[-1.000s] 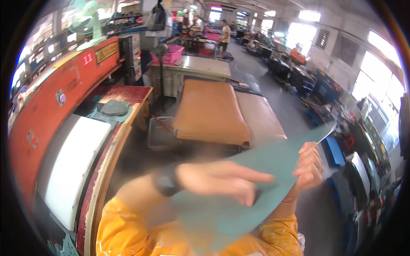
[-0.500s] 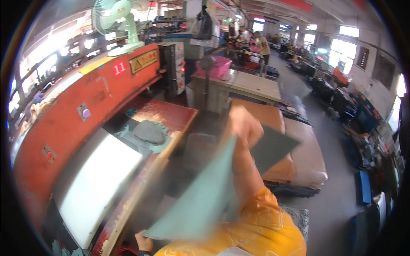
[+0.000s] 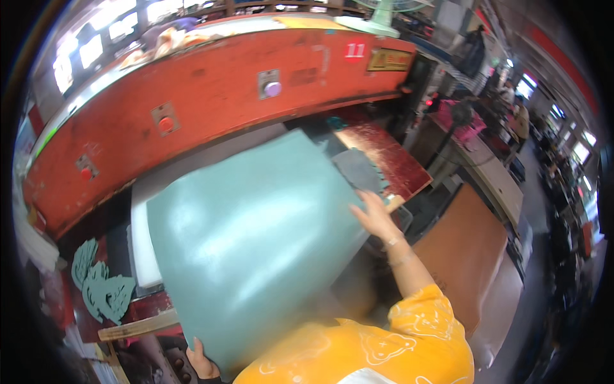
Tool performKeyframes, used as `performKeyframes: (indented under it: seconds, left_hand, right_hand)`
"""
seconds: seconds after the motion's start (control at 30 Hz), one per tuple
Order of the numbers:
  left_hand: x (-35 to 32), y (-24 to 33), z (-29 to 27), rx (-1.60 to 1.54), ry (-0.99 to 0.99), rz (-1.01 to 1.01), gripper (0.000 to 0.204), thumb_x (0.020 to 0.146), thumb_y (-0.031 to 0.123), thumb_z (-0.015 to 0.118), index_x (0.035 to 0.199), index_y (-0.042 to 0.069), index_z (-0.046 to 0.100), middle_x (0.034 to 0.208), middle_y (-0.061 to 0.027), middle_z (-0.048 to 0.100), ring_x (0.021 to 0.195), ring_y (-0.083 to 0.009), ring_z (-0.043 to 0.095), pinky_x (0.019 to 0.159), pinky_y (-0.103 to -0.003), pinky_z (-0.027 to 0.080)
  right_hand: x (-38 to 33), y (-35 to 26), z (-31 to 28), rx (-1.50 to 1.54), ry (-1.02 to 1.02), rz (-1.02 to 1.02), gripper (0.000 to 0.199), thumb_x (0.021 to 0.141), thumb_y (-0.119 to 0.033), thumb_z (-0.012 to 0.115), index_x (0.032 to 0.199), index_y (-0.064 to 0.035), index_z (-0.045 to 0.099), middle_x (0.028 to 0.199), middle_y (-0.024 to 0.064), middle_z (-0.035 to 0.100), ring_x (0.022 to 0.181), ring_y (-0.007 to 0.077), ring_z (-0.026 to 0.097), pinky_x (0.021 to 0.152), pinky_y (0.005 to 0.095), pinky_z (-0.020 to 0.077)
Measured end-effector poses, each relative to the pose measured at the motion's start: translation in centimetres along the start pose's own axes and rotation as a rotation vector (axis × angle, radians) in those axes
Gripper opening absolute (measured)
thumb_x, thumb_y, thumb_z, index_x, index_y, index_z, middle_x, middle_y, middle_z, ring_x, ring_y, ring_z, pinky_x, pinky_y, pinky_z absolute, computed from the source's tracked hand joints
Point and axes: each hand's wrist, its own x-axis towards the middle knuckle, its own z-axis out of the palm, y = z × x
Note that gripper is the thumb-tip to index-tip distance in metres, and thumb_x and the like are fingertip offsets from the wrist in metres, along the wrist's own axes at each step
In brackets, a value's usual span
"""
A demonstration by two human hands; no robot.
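Note:
A large, glossy grey-green leather-like sheet spreads in front of me, its far part over the white board on the press bed. My left hand grips its near left corner, thumb on top and the other fingers hidden beneath. At the sheet's right edge, my right hand holds on with thumb and fingers. Just beyond that hand lies a dark grey-green flat piece on top of green scraps.
The press's orange beam, with buttons, spans the far side. Cut green scraps lie at the left. Right of me are stacked brown sheets and a table. A pale green fan stands on the press; people work far off.
The sheet has gone from hanging folded beside me to lying spread toward the press. My right hand has come down to its right edge, and the view has turned left.

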Motion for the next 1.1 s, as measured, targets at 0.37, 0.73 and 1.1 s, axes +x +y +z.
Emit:
performKeyframes:
  seconds: [0.37, 0.73, 1.1]
  left_hand:
    - [5.5, 3.2, -1.9, 0.056, -0.121, -0.121, 0.045, 0.095, 0.029, 0.055, 0.124, -0.006, 0.049, 0.115, -0.0130, 0.060, 0.102, -0.0220, 0.058, 0.091, -0.035, 0.044]
    - [31.2, 15.5, -0.2, 0.247, -0.362, 0.065, 0.040, 0.096, 0.034, 0.051, 0.112, -0.002, 0.059, 0.100, -0.0091, 0.065, 0.088, -0.0142, 0.062, 0.078, -0.030, 0.049]
    - [24.0, 3.8, 16.7, 1.642, -0.389, 0.617, 0.076, 0.071, 0.024, 0.069, 0.139, 0.008, 0.040, 0.149, -0.0235, 0.027, 0.140, -0.0383, 0.022, 0.113, -0.055, 0.011]
  right_hand:
    - [-9.3, 7.3, 9.8, 0.589, 0.249, 0.508, 0.042, 0.096, -0.033, 0.053, 0.112, 0.0057, 0.050, 0.101, 0.0149, 0.059, 0.095, 0.0193, 0.054, 0.088, 0.0298, 0.0430]
    - [20.3, -5.0, 5.7, 0.054, 0.174, 0.086, 0.053, 0.086, -0.047, 0.060, 0.110, 0.0009, 0.062, 0.104, 0.0230, 0.064, 0.105, 0.0388, 0.059, 0.090, 0.0420, 0.0465]
    - [11.6, 7.8, 3.8, -0.284, -0.082, 0.113, 0.081, 0.072, -0.049, 0.070, 0.139, -0.0146, 0.041, 0.145, 0.0222, 0.030, 0.132, 0.0426, 0.029, 0.107, 0.0530, 0.0270]
